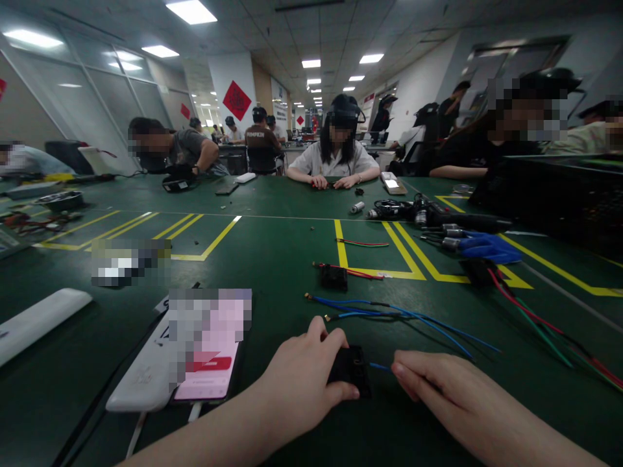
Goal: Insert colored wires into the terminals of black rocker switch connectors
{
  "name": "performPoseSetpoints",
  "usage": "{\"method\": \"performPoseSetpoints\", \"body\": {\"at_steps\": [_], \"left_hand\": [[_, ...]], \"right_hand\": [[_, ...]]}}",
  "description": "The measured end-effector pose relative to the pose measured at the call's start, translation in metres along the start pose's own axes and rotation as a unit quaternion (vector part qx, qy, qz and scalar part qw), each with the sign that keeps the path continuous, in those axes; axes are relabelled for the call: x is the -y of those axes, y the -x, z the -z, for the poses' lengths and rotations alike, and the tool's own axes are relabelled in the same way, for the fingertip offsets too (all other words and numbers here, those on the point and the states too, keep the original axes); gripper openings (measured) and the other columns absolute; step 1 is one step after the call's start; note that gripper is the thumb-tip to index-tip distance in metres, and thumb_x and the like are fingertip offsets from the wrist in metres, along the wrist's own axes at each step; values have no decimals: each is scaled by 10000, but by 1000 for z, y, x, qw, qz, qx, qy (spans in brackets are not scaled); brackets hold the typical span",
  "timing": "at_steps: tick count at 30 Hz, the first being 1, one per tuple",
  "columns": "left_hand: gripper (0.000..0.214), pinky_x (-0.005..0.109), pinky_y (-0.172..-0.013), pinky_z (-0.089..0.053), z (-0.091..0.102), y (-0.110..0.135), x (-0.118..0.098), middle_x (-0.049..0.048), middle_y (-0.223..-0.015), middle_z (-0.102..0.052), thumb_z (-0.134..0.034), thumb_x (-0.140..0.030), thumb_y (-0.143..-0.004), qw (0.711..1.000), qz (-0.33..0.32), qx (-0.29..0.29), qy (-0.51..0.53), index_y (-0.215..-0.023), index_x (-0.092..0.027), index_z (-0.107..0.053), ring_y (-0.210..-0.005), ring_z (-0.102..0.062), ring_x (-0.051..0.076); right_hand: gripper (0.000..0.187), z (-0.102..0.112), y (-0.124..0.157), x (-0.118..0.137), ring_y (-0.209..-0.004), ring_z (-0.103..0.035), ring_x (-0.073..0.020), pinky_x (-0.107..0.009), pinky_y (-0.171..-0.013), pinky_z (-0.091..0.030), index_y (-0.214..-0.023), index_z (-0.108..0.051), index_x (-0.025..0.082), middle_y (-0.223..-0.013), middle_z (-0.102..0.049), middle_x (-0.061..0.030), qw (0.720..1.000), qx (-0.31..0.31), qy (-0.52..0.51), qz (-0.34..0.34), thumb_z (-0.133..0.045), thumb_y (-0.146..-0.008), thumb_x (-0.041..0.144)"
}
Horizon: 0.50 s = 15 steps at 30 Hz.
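Observation:
My left hand [304, 376] is closed around a small black connector block [351, 370] low in the middle of the green table [272, 259]. My right hand [438, 389] lies just to its right, thumb and finger pinched on a thin blue wire [379, 366] whose end meets the block. Loose blue wires [389, 312] with metal tips lie just beyond both hands. Farther out sits another black block [333, 277] with red wires.
A phone [209, 363] rests on a white power bank [146, 379] at the left, a white bar [39, 321] beyond it. Red and green cables [535, 324], a blue glove [487, 248] and tools lie at the right. Several people sit around the table.

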<state>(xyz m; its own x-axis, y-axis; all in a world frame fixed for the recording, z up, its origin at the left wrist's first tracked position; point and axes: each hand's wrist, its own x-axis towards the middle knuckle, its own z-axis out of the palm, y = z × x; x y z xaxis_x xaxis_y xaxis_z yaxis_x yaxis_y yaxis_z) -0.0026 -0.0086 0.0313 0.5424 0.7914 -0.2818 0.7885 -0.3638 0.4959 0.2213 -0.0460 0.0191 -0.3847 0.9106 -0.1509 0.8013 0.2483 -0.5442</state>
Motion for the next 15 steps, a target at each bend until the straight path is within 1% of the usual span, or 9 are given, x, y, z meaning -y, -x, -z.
{"method": "performPoseSetpoints", "body": {"at_steps": [5, 6, 8, 12, 13, 15], "left_hand": [[420, 440, -808, -499, -2, 0, 2, 30, -1158, -493, -705, -446, -795, 1000, -5, -6, -2, -1145, -287, -536, -960, -600, 278], [416, 439, -805, -499, -2, 0, 1, 31, -1157, -493, -705, -442, -795, 1000, -6, -8, -3, -1141, -284, -537, -953, -602, 277], [410, 431, -796, -501, -2, 0, 1, 32, -1157, -494, -706, -441, -794, 1000, -4, -8, -3, -1134, -282, -541, -947, -604, 274], [421, 422, -796, -499, -1, -1, 1, 29, -1162, -494, -704, -455, -794, 1000, 2, -1, -3, -1147, -295, -540, -967, -597, 276], [421, 420, -798, -497, -1, -1, 1, 29, -1164, -493, -702, -457, -795, 1000, 2, -2, -4, -1148, -296, -539, -970, -595, 276], [419, 415, -799, -494, -2, -2, 2, 27, -1167, -489, -699, -457, -797, 1000, -1, -7, -7, -1147, -294, -538, -965, -596, 271]], "right_hand": [[310, 3, 1, 5, -607, -556, -159, -278, -560, -364, -703, -488, 235, -680, -585, 0, 992, -64, 70, 78, -336, -967, 288], [298, 4, 1, 6, -618, -561, -164, -282, -567, -368, -713, -501, 235, -690, -591, -4, 990, -69, 81, 87, -343, -962, 277], [290, 4, 0, 6, -626, -565, -166, -285, -573, -372, -725, -517, 234, -700, -596, -5, 991, -48, 88, 86, -353, -961, 266], [268, 4, -2, 1, -667, -582, -147, -266, -595, -391, -759, -551, 240, -764, -614, 10, 996, 50, 55, 56, -384, -969, 246], [259, 4, -2, 0, -683, -586, -144, -264, -608, -398, -778, -565, 246, -784, -619, 14, 995, 63, 50, 56, -393, -970, 244], [259, 5, -2, -1, -701, -591, -146, -266, -621, -406, -805, -587, 253, -801, -622, 13, 994, 65, 60, 64, -391, -974, 241]]}}
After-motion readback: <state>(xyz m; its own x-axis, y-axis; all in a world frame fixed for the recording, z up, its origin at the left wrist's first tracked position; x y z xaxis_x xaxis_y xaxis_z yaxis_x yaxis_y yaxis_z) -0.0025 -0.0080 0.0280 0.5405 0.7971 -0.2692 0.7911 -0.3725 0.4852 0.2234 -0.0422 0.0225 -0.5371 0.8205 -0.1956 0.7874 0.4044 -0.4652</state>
